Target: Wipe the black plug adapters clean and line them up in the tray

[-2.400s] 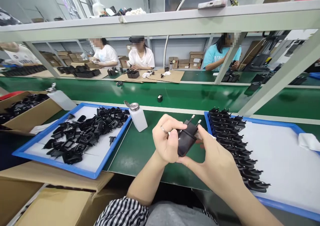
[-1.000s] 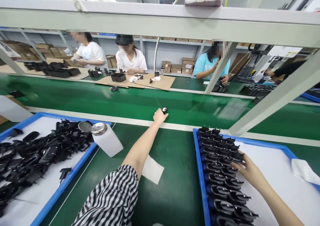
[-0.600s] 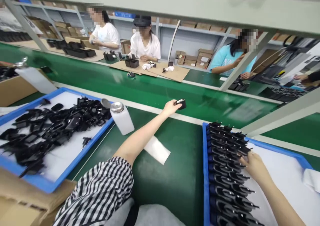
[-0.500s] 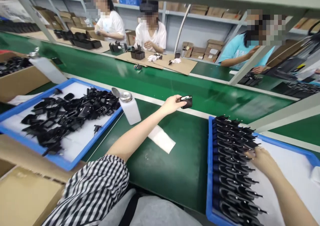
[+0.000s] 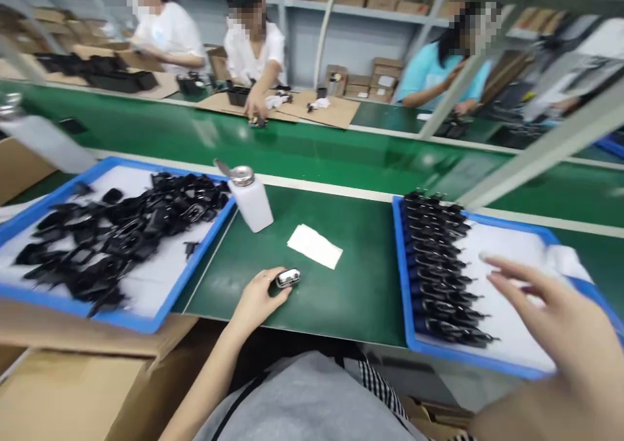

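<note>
My left hand [image 5: 258, 301] is closed around a small black plastic case [image 5: 287, 278] with a shiny face, just above the green table near its front edge. My right hand [image 5: 546, 298], slightly blurred, hovers with fingers stretched out and nothing seen in them over the white floor of the right blue tray [image 5: 408, 324]. Beside it in that tray stand rows of black plug adapters [image 5: 439, 265] with metal pins. A folded white cloth [image 5: 316, 246] lies on the table beyond my left hand.
A white pump bottle [image 5: 253, 204] with its lid up stands beside the left blue tray [image 5: 195, 265], which holds a heap of black parts [image 5: 131, 226]. Cardboard boxes [image 5: 73, 395] are at lower left. Across the green belt [image 5: 331, 162], several co-workers sit behind a metal frame [image 5: 536, 149].
My left hand has come back from the belt toward me, still holding the black case. My right hand has left the adapter rows. A co-worker's hand now reaches a small part on the belt's far side.
</note>
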The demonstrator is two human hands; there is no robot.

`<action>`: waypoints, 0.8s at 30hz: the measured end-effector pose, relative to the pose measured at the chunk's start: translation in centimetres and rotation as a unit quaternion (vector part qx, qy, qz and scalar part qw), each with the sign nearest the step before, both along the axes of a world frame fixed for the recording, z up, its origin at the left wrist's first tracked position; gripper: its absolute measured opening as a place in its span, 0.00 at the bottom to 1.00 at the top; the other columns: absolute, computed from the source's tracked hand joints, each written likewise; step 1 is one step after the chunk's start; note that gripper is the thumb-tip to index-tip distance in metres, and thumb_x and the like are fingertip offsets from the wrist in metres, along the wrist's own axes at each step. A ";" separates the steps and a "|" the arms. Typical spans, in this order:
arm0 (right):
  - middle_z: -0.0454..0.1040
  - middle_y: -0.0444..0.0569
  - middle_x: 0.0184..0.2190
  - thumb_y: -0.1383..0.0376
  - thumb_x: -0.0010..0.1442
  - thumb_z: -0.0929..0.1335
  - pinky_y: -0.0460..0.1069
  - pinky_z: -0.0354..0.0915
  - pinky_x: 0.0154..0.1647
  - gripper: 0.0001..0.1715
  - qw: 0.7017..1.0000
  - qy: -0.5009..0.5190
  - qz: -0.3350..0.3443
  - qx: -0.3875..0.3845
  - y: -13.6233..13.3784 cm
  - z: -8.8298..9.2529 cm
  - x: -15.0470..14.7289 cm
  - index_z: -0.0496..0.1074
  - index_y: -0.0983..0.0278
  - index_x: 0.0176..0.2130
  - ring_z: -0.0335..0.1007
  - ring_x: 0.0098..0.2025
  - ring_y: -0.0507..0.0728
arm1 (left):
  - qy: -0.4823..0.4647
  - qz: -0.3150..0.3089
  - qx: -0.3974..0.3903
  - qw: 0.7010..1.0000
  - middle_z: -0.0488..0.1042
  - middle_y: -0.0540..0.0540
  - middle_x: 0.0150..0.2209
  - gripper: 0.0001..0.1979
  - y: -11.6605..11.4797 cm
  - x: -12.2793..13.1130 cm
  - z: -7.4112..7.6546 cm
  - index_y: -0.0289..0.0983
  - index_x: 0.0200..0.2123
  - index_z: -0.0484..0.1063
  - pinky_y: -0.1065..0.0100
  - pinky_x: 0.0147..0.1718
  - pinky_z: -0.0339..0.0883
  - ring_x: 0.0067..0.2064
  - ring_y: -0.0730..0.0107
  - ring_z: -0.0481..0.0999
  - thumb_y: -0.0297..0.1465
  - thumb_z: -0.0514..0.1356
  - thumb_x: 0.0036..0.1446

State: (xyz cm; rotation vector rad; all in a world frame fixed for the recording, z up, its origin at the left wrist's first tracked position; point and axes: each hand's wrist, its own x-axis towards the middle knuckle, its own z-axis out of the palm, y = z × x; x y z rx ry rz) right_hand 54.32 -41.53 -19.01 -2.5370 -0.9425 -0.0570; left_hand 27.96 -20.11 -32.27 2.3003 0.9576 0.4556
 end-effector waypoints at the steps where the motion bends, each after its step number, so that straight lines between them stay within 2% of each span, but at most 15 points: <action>1: 0.72 0.54 0.31 0.52 0.44 0.60 0.56 0.63 0.32 0.21 0.999 -0.001 -0.048 -0.008 0.3 0.0 1.8 0.68 0.62 0.34 0.68 0.30 0.61 | 0.000 -0.002 0.004 1.000 0.70 0.47 0.38 0.14 0.2 0.0 -0.4 0.38 0.38 0.64 0.67 0.40 0.62 0.41 0.66 0.68 0.35 0.53 0.45; 3: 0.69 0.61 0.37 0.57 0.45 0.61 0.55 0.62 0.34 0.21 0.995 0.023 -0.089 -0.024 0.5 -0.7 6.1 0.66 0.69 0.36 0.67 0.36 0.63 | 0.003 -0.007 0.007 1.000 0.70 0.47 0.38 0.15 0.6 0.0 -0.9 0.39 0.38 0.64 0.66 0.39 0.62 0.40 0.66 0.69 0.37 0.52 0.46; 4: 0.67 0.64 0.39 0.58 0.44 0.62 0.55 0.61 0.35 0.22 0.995 0.040 -0.085 -0.032 0.6 -1.5 8.1 0.65 0.71 0.36 0.65 0.39 0.64 | 0.003 -0.007 0.009 1.000 0.70 0.47 0.38 0.15 0.7 -0.1 -1.1 0.39 0.38 0.64 0.66 0.39 0.63 0.40 0.65 0.69 0.38 0.52 0.46; 5: 0.65 0.65 0.42 0.58 0.44 0.62 0.54 0.60 0.37 0.24 0.997 0.051 -0.044 -0.046 0.7 -2.5 9.9 0.64 0.73 0.38 0.63 0.42 0.64 | 0.003 -0.007 0.011 1.000 0.70 0.47 0.38 0.16 0.9 -0.1 -1.1 0.39 0.38 0.64 0.66 0.38 0.63 0.40 0.65 0.69 0.38 0.52 0.46; 6: 0.64 0.65 0.43 0.59 0.45 0.62 0.54 0.59 0.39 0.24 0.997 0.056 0.004 -0.049 1.1 -3.7 11.5 0.63 0.73 0.39 0.61 0.44 0.64 | 0.002 -0.006 0.013 1.000 0.70 0.47 0.38 0.16 0.9 -0.2 -1.2 0.40 0.39 0.64 0.66 0.38 0.63 0.40 0.65 0.69 0.38 0.52 0.46; 10: 0.68 0.54 0.40 0.64 0.41 0.66 0.56 0.57 0.43 0.20 0.996 0.036 0.057 -0.054 3.3 -7.4 15.0 0.65 0.66 0.37 0.62 0.43 0.62 | -0.003 -0.008 0.013 1.000 0.70 0.47 0.38 0.16 0.7 -0.4 -1.3 0.40 0.39 0.64 0.65 0.37 0.64 0.40 0.64 0.69 0.39 0.52 0.46; 12: 0.68 0.51 0.40 0.65 0.40 0.66 0.56 0.57 0.43 0.18 0.996 0.024 0.072 -0.056 4.0 -8.0 15.8 0.66 0.63 0.35 0.62 0.43 0.61 | -0.006 -0.007 0.014 1.000 0.70 0.47 0.38 0.15 0.6 -0.4 -1.4 0.41 0.39 0.64 0.65 0.37 0.64 0.40 0.64 0.69 0.38 0.52 0.46; 15: 0.68 0.51 0.41 0.65 0.40 0.67 0.52 0.58 0.41 0.16 0.994 0.014 0.087 -0.062 4.0 -7.6 16.4 0.67 0.64 0.35 0.62 0.43 0.60 | -0.006 -0.006 0.011 1.000 0.69 0.47 0.38 0.15 0.6 -0.4 -1.4 0.40 0.39 0.64 0.66 0.38 0.63 0.40 0.65 0.69 0.38 0.52 0.46; 19: 0.70 0.53 0.37 0.59 0.46 0.63 0.50 0.59 0.35 0.19 0.994 0.008 0.067 -0.090 3.4 -7.0 16.1 0.66 0.66 0.38 0.65 0.38 0.59 | -0.002 -0.009 0.003 1.000 0.69 0.47 0.38 0.15 0.6 -0.2 -1.0 0.39 0.39 0.64 0.66 0.39 0.62 0.40 0.65 0.68 0.37 0.52 0.47; 22: 0.70 0.60 0.33 0.54 0.46 0.61 0.54 0.58 0.29 0.26 0.992 0.001 0.034 -0.121 3.3 -7.0 15.3 0.66 0.71 0.39 0.66 0.34 0.63 | -0.007 -0.021 0.007 1.000 0.69 0.46 0.38 0.15 0.3 -0.2 -0.6 0.39 0.39 0.64 0.65 0.40 0.61 0.41 0.65 0.67 0.35 0.53 0.46; 24: 0.68 0.67 0.35 0.52 0.45 0.62 0.55 0.57 0.28 0.29 0.992 -0.032 0.002 -0.122 3.4 -7.4 15.0 0.66 0.74 0.37 0.66 0.34 0.65 | -0.015 -0.026 0.009 1.000 0.69 0.46 0.39 0.15 0.1 -0.1 -0.4 0.38 0.39 0.63 0.65 0.41 0.60 0.41 0.65 0.67 0.34 0.54 0.45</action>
